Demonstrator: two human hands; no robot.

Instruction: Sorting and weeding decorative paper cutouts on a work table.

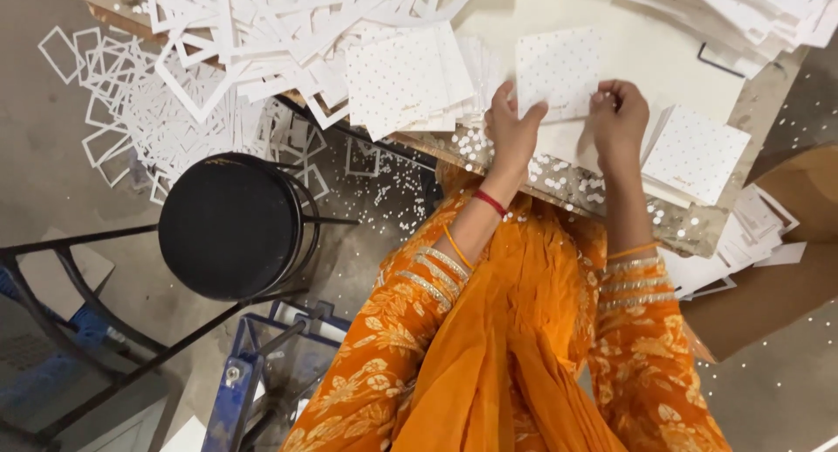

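Both hands, left hand point(513, 131) and right hand point(618, 113), pinching one dotted white card point(559, 72) (side edges, equally near), beside the card stack point(406, 81).

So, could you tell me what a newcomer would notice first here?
Both hands, left hand and right hand, hold one white dotted square card over the cream tabletop. Left lies a heap of white cut-out paper frames, above a round black stool.
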